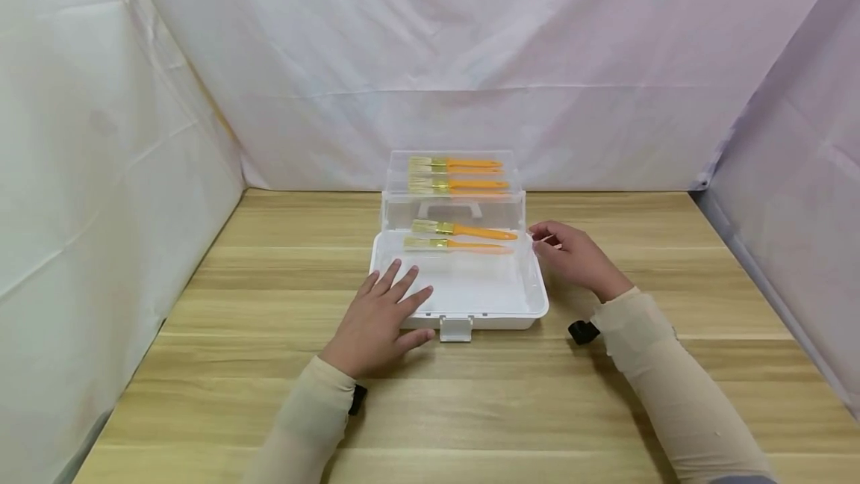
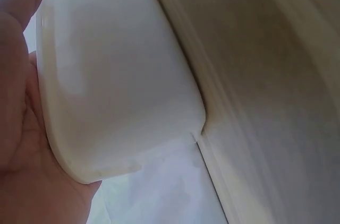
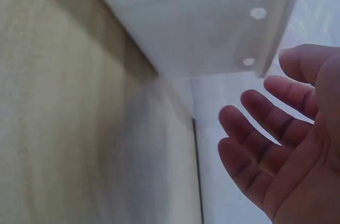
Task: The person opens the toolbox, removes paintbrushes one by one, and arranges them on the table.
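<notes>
A white box (image 1: 470,282) with a clear lid and tiers stands open on the table, its latch (image 1: 456,329) facing front. My left hand (image 1: 376,320) lies with spread fingers over the box's front left corner; in the left wrist view the palm (image 2: 37,123) is against the rim of the box (image 2: 122,70). My right hand (image 1: 574,256) is at the box's right rear edge, thumb and fingertips by the rim. In the right wrist view, that hand (image 3: 297,128) has its fingers loosely bent beside the box wall (image 3: 186,27), holding nothing visible.
Orange-handled brushes (image 1: 484,232) lie in the clear tiers, several in all. The wooden table (image 1: 282,267) meets white cloth walls (image 1: 470,43) at the back and sides. Black wrist devices (image 1: 583,332) are strapped under both sleeves.
</notes>
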The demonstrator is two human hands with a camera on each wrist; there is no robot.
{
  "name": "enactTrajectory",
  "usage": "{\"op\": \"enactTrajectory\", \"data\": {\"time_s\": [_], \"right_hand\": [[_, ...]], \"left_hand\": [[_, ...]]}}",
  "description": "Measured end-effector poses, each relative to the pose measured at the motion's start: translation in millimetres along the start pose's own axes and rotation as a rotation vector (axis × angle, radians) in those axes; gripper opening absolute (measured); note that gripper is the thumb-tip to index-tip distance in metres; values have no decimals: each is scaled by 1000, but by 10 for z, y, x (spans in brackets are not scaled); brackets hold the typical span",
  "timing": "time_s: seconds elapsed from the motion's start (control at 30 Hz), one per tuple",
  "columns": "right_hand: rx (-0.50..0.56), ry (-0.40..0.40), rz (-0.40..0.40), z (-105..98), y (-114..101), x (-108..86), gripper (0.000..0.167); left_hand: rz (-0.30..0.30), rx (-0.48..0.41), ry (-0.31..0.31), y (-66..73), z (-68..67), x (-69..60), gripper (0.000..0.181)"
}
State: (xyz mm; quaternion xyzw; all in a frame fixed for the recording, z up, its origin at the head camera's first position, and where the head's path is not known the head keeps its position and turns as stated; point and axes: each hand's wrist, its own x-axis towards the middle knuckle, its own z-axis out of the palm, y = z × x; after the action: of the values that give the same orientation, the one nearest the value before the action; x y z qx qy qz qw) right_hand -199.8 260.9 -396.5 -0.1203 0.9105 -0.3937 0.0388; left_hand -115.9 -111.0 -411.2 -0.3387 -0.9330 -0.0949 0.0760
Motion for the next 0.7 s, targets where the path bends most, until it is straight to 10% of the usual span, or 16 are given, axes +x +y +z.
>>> {"op": "enactTrajectory", "data": {"time_s": [0.7], "right_hand": [[-6,141,-170,-154,-594,40,39]], "left_hand": [[-17,10,3,52,-55,1,70]]}}
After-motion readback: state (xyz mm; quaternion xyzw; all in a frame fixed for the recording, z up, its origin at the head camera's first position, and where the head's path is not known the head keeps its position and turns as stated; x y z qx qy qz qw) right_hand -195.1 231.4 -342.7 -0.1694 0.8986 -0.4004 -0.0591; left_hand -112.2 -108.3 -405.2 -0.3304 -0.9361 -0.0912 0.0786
